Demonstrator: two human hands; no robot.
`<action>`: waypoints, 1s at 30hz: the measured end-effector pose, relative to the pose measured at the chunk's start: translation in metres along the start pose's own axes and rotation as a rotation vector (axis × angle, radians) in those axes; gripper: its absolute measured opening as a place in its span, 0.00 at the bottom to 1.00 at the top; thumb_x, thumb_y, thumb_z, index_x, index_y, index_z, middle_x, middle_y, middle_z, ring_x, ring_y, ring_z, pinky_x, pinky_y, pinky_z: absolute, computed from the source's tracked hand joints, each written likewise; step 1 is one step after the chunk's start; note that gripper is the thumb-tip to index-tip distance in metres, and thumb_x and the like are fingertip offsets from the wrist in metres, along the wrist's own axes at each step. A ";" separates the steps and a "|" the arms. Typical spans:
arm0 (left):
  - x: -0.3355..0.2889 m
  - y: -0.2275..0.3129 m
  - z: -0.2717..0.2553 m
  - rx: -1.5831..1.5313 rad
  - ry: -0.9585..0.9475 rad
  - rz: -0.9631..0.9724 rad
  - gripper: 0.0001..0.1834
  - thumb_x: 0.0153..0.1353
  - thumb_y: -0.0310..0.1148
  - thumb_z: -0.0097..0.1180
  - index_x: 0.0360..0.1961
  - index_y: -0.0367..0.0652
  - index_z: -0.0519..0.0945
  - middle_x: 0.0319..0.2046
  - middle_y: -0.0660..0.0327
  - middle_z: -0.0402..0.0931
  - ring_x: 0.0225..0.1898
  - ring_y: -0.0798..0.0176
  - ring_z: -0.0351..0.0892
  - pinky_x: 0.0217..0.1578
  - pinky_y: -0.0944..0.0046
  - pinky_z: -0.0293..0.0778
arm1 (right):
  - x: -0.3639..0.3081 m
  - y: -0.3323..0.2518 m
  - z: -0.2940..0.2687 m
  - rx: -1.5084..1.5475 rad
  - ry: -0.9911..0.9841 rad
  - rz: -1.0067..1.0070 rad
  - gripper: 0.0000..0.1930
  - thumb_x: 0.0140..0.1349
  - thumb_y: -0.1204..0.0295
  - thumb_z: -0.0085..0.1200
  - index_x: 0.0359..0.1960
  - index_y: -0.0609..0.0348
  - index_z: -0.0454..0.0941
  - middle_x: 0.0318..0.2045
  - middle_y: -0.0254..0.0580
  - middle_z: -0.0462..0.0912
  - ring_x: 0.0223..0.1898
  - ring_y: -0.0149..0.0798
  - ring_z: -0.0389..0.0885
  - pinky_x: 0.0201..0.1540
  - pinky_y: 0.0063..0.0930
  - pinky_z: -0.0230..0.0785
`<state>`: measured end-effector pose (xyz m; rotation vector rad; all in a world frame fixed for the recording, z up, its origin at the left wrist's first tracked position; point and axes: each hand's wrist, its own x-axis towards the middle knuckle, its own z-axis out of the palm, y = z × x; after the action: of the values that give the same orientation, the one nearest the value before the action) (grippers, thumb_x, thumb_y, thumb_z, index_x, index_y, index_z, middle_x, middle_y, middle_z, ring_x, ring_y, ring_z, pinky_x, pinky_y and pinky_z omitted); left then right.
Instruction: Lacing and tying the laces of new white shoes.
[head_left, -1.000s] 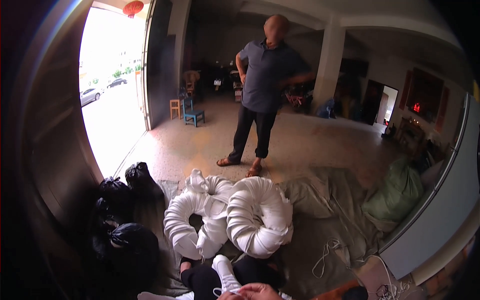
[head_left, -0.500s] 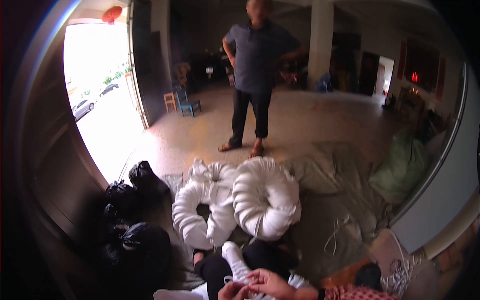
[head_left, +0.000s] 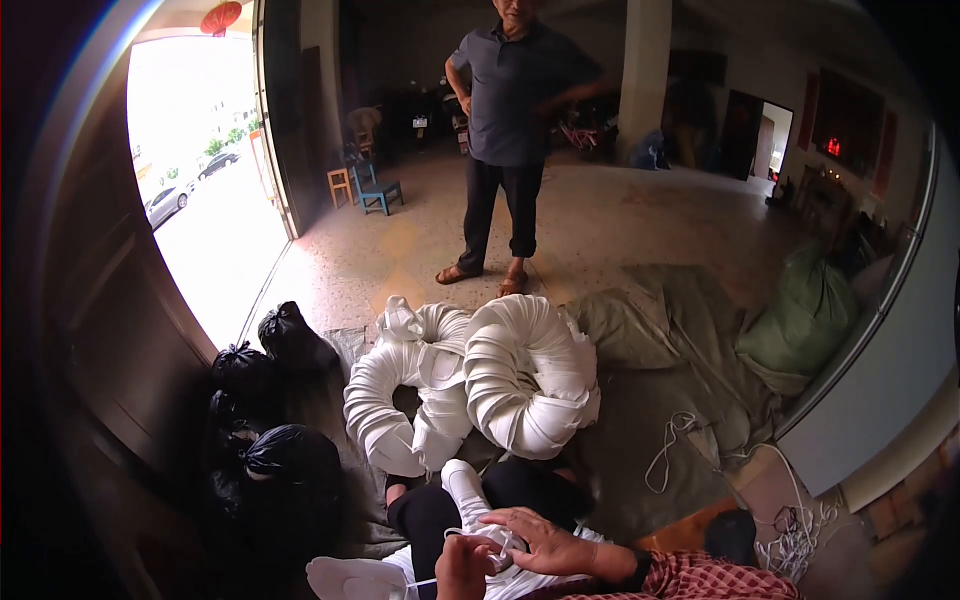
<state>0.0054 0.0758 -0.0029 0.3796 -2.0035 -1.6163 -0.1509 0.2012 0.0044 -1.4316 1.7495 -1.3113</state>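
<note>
Right hand (head_left: 548, 540) has spread over white shoe (head_left: 462, 483) | left hand (head_left: 463, 567) pinching lace (head_left: 425, 582)

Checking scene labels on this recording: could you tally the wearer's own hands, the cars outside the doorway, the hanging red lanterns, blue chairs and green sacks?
Wearer's hands: 2 (left hand, right hand)
Cars outside: 2 (silver car, dark car)
Red lantern: 1
Blue chair: 1
Green sack: 1
Total: 7
</note>
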 end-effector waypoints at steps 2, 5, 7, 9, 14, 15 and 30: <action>-0.004 -0.012 0.000 -0.263 -0.113 -0.096 0.04 0.78 0.28 0.41 0.43 0.41 0.61 0.30 0.49 0.83 0.19 0.69 0.77 0.20 0.71 0.71 | 0.002 0.018 -0.004 -0.259 -0.017 -0.199 0.40 0.52 0.77 0.61 0.71 0.52 0.64 0.66 0.45 0.71 0.68 0.53 0.67 0.72 0.45 0.56; -0.005 0.007 -0.006 -0.248 -0.246 -0.226 0.06 0.77 0.27 0.44 0.42 0.40 0.62 0.26 0.51 0.81 0.19 0.68 0.77 0.19 0.71 0.71 | 0.010 0.046 -0.006 -0.316 -0.056 -0.224 0.42 0.52 0.74 0.65 0.71 0.56 0.63 0.68 0.50 0.68 0.70 0.53 0.65 0.73 0.45 0.55; -0.016 0.020 -0.011 -0.205 -0.295 -0.339 0.07 0.75 0.27 0.49 0.39 0.39 0.66 0.23 0.57 0.78 0.19 0.69 0.75 0.21 0.70 0.71 | 0.011 0.055 -0.004 -0.292 -0.119 -0.180 0.43 0.52 0.73 0.65 0.72 0.56 0.61 0.70 0.51 0.65 0.71 0.53 0.62 0.74 0.44 0.54; -0.034 0.030 -0.032 -0.136 -0.372 -0.303 0.07 0.73 0.27 0.53 0.38 0.40 0.68 0.23 0.60 0.77 0.22 0.70 0.76 0.23 0.69 0.72 | 0.011 0.058 -0.003 -0.145 -0.148 -0.106 0.43 0.52 0.74 0.65 0.73 0.56 0.60 0.71 0.52 0.62 0.73 0.53 0.60 0.75 0.43 0.53; -0.032 0.125 -0.056 0.115 -0.674 0.218 0.12 0.66 0.32 0.64 0.37 0.40 0.72 0.24 0.56 0.79 0.22 0.55 0.80 0.24 0.59 0.74 | 0.014 0.072 0.006 0.048 -0.104 -0.163 0.43 0.54 0.73 0.69 0.72 0.57 0.61 0.71 0.53 0.61 0.73 0.53 0.61 0.75 0.39 0.54; -0.026 0.131 -0.043 0.123 -0.775 0.185 0.13 0.66 0.33 0.65 0.38 0.39 0.72 0.24 0.54 0.79 0.22 0.50 0.79 0.23 0.57 0.74 | 0.012 0.069 0.003 0.266 -0.082 -0.057 0.43 0.54 0.71 0.70 0.71 0.58 0.61 0.70 0.54 0.63 0.73 0.53 0.62 0.74 0.39 0.55; -0.007 0.122 -0.060 -0.004 -0.713 0.051 0.09 0.60 0.28 0.68 0.38 0.40 0.78 0.30 0.57 0.84 0.30 0.52 0.86 0.30 0.58 0.79 | -0.009 0.040 -0.007 -0.030 -0.003 0.001 0.21 0.57 0.84 0.54 0.54 0.64 0.77 0.50 0.48 0.77 0.51 0.44 0.79 0.57 0.34 0.74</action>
<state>0.0586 0.0609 0.1214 -0.3014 -2.4741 -1.8931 -0.1708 0.2113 -0.0305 -1.4484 1.7746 -1.2867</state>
